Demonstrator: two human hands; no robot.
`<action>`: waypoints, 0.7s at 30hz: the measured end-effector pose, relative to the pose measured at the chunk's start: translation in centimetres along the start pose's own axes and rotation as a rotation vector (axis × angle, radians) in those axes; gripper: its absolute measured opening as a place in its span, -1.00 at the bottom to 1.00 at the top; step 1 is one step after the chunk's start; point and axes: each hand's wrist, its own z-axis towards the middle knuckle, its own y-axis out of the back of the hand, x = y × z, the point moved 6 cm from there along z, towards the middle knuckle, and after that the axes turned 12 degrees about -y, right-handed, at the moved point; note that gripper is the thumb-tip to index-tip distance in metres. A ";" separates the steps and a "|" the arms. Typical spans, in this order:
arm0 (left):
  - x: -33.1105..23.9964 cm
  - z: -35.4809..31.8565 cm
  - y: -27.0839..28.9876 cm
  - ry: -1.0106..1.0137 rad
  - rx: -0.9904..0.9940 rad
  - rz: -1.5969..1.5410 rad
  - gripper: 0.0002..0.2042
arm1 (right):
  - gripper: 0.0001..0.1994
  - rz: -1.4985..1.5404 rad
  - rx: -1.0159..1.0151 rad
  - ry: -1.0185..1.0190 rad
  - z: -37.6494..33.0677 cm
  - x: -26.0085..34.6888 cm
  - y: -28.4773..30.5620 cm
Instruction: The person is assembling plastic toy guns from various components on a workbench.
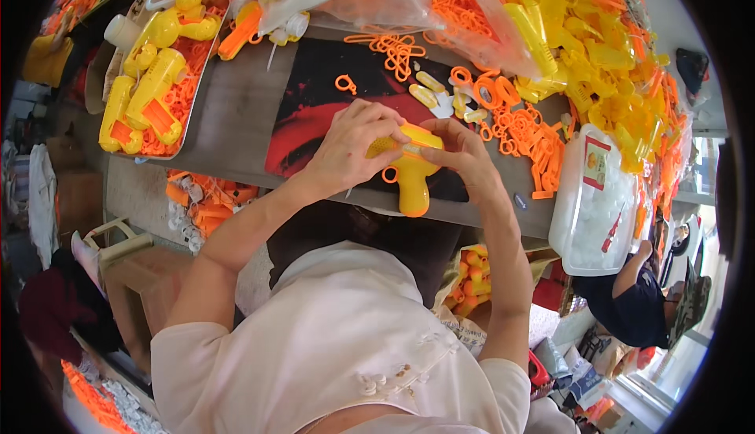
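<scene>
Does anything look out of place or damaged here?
One small orange ring lies alone on the dark mat, apart from the orange parts heaped to its right. The yellow gun-shaped piece you're holding shows no clear damage.

Yellow plastic piece (415, 169): pistol-shaped, glossy, with a rounded body and a dotted, grille-like patch at its left end.
Handle: points toward you, its rounded end nearest your body.
Orange ring (389, 174): just left of the handle, below the body; you cannot tell whether it is attached.
Position: between your left hand (358, 144) and right hand (465, 152).
</scene>
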 end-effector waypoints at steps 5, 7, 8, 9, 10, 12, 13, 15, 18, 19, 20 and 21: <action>-0.3 0.6 -1.1 -0.039 0.069 -0.069 -0.77 | -0.37 -0.303 -0.253 0.401 -1.7 -2.9 -0.4; -0.5 -0.1 0.2 0.018 0.073 -0.333 -0.76 | -0.33 -0.337 -0.352 0.419 -4.9 -2.6 -2.4; -0.6 -0.7 1.8 0.081 0.083 -0.257 -0.75 | -0.33 -0.304 -0.385 0.420 -7.0 -3.3 -3.0; -0.7 -2.0 3.7 0.143 0.029 -0.139 -0.76 | -0.36 -0.271 -0.377 0.356 -9.1 -4.7 -3.2; -0.5 -3.2 5.1 0.190 0.002 -0.057 -0.77 | -0.36 -0.076 -0.330 0.254 -11.1 -7.8 -2.5; 2.7 -6.5 6.8 0.301 -0.135 -0.170 -0.79 | -0.40 0.425 -0.277 0.039 -15.7 -16.0 -0.9; 3.3 -7.6 7.8 0.357 -0.160 -0.190 -0.79 | -0.41 0.484 -0.382 -0.075 -18.2 -19.5 0.5; 4.2 -8.0 8.4 0.404 -0.181 -0.226 -0.80 | -0.44 0.566 -0.627 -0.333 -22.7 -27.6 3.3; 4.0 -7.9 8.6 0.408 -0.191 -0.208 -0.82 | -0.48 0.617 -0.952 -0.524 -25.5 -39.5 7.5; 3.1 -6.9 7.9 0.346 -0.148 -0.179 -0.82 | -0.49 0.741 -1.132 -0.493 -26.0 -42.6 8.6; 2.0 -5.8 7.5 0.291 -0.108 -0.135 -0.83 | -0.50 0.867 -1.293 -0.455 -26.1 -45.2 9.5; 0.8 -4.9 7.2 0.219 -0.028 -0.047 -0.82 | -0.47 0.845 -1.410 -0.481 -26.4 -47.1 10.5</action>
